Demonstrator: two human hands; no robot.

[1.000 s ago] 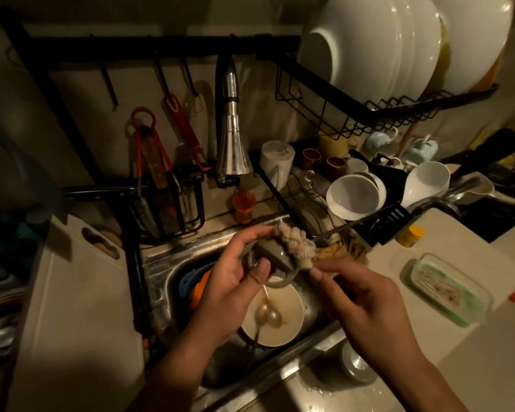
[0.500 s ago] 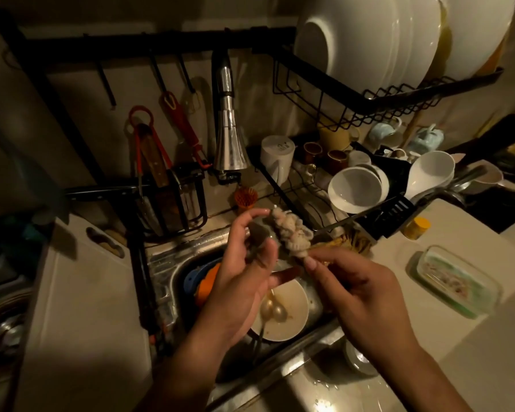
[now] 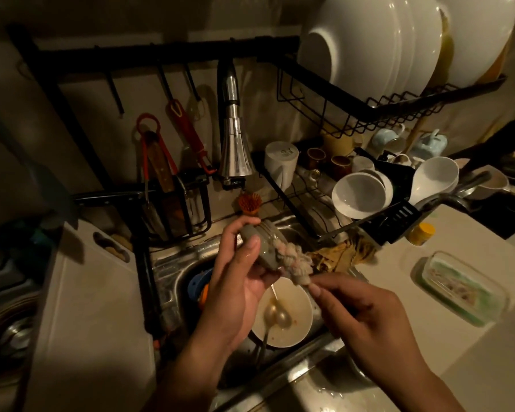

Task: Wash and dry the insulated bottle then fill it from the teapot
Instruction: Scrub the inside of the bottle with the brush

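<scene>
Left hand [image 3: 241, 289] grips grey ribbed bottle cap [image 3: 260, 248], now rotated; right hand [image 3: 369, 319] pinches pale knitted scrubber [image 3: 295, 264] against it; washing seemingly still underway.

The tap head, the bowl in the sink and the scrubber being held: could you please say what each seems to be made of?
Tap head: polished metal, probably chrome or steel, with bright mirror-like glints.
Bowl: glazed white ceramic, likely, smooth and glossy under brown stains.
Scrubber: soft yarn-like fibre, pale, knobbly and matte; exact fibre unclear.
</scene>
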